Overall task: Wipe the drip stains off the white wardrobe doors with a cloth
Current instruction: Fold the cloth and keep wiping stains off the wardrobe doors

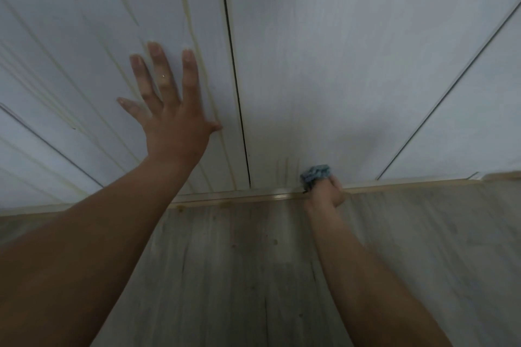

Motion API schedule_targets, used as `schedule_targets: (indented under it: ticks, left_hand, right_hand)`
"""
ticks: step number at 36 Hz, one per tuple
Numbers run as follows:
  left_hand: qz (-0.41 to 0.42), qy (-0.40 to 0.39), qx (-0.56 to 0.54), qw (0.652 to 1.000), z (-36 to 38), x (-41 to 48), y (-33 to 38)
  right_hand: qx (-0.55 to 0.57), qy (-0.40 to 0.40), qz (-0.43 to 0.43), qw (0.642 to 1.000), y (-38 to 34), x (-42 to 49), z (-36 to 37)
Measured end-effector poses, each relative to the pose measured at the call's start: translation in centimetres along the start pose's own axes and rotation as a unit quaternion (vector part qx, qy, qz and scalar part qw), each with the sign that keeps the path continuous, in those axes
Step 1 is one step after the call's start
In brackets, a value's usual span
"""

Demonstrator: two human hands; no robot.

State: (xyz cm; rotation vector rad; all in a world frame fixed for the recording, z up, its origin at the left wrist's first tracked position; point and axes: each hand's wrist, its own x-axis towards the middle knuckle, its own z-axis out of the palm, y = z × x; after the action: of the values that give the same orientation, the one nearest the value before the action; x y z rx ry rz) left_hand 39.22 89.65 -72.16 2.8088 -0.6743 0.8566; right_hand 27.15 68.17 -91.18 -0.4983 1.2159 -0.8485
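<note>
The white wardrobe doors (324,51) fill the upper part of the head view, split by a dark vertical gap. Yellowish drip stains (194,36) run down the left door, and fainter streaks (283,170) show near the bottom of the middle door. My left hand (169,110) presses flat on the left door with its fingers spread straight. My right hand (325,191) grips a bunched blue-grey cloth (315,173) against the bottom edge of the middle door, just right of the faint streaks.
A metal sliding track (253,196) runs along the foot of the doors. Below it lies a grey wood-grain floor (239,276) with a few small spots. Another door gap (451,87) slants at the right.
</note>
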Motion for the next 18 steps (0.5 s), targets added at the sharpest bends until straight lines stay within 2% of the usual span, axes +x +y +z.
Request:
schedule_targets:
  ticks: [4, 8, 9, 10, 11, 13, 15, 18]
  left_hand:
    - [0.000, -0.003, 0.001, 1.000, 0.0, 0.0, -0.1]
    - [-0.003, -0.003, 0.005, 1.000, 0.0, -0.1, -0.2]
    - [-0.002, -0.002, 0.005, 1.000, -0.1, -0.1, -0.1]
    - [-0.001, -0.001, 0.004, 1.000, 0.0, -0.1, -0.1]
    - [0.000, 0.000, 0.005, 1.000, 0.0, -0.1, -0.1]
    - [0.001, 0.001, 0.005, 1.000, 0.1, -0.1, -0.1]
    - [0.002, -0.001, 0.002, 1.000, 0.1, -0.1, -0.1]
    - [0.002, -0.001, -0.004, 1.000, 0.0, 0.0, -0.2]
  right_hand:
    - [0.040, -0.002, 0.023, 0.999, -1.5, 0.5, -0.7]
    - [0.125, 0.078, 0.056, 0.988, -4.9, 3.2, -1.2]
    - [0.099, 0.094, 0.042, 0.990, -4.9, 3.7, -1.7]
    - [0.050, 0.081, -0.007, 0.995, -4.8, 3.6, -1.9]
    - [0.016, 0.056, -0.018, 0.998, -4.7, 2.7, -1.5]
    - [0.056, 0.047, -0.024, 0.997, -3.6, 0.3, -0.5]
    - [0.036, 0.037, -0.065, 0.997, -1.3, -1.4, 0.9]
    - [-0.087, -0.044, -0.105, 0.990, 1.7, -4.5, 1.7]
